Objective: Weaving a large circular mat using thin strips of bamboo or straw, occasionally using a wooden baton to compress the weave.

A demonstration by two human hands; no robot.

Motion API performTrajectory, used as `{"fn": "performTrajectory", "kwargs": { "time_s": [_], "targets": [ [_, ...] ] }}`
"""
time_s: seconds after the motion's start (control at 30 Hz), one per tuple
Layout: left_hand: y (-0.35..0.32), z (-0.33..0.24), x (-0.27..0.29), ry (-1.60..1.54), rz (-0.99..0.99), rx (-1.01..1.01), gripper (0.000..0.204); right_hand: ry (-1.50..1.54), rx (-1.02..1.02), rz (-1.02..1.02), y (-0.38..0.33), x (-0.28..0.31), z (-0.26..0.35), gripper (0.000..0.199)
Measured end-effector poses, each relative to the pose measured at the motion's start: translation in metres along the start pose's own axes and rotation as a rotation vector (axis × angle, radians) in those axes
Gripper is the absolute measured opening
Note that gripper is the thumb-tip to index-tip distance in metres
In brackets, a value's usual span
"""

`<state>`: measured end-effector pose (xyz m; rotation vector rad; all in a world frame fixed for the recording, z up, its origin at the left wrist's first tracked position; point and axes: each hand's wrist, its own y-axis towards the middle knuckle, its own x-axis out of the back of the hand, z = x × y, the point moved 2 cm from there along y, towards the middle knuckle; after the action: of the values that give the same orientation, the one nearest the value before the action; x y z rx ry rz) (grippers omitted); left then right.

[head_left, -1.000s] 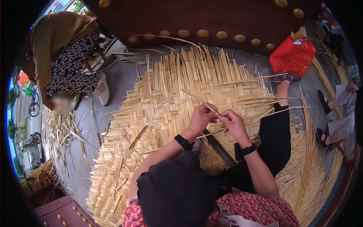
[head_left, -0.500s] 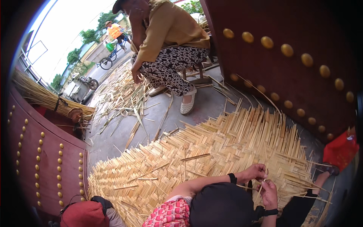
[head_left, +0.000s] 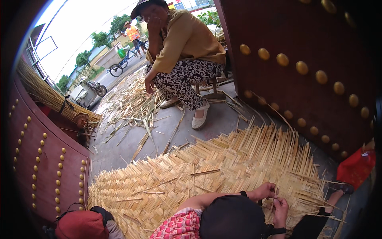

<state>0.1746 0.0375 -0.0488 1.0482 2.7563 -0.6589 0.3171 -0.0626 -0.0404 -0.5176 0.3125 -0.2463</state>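
Observation:
A large woven mat (head_left: 234,159) of pale, flat reed strips lies on the ground before me, loose ends fringing its far and right edges. Over its near right part, my left hand (head_left: 263,191) and my right hand (head_left: 281,210) are close together, fingers closed in a pinch. Between them they hold a thin reed strip (head_left: 272,208), partly hidden by the fingers. Both wrists wear black bands. A rounded black-cloth shape (head_left: 232,217), perhaps my knee, covers part of my left forearm.
A person (head_left: 185,47) sits on a low stool (head_left: 211,95) beyond the mat, near scattered reed scraps (head_left: 137,103). Dark red studded doors (head_left: 47,159) flank the space. A red bag (head_left: 356,169) stands at right, a red cap-like thing (head_left: 81,225) at lower left. Someone stands by a tricycle (head_left: 115,69).
The whole view has shifted slightly. My hands remain pinched together over the same part of the mat, with small finger movements. The person with the tricycle has moved a little.

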Motion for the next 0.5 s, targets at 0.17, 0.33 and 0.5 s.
{"fn": "performTrajectory", "kwargs": {
  "time_s": [0.17, 0.33, 0.5],
  "targets": [
    [-0.003, -0.014, 0.011, -0.049, 0.097, -0.029, 0.009, 0.008, -0.053, 0.074, -0.003, -0.004, 0.015, 0.004],
    [0.005, -0.012, 0.006, -0.133, -0.033, 0.083, 0.017, -0.739, 0.496, -0.250, 0.004, -0.008, 0.023, 0.014],
    [0.000, -0.017, 0.017, -0.159, -0.070, 0.049, 0.020, -0.510, 0.522, -0.215, 0.006, -0.035, 0.028, 0.010]
  ]
}}
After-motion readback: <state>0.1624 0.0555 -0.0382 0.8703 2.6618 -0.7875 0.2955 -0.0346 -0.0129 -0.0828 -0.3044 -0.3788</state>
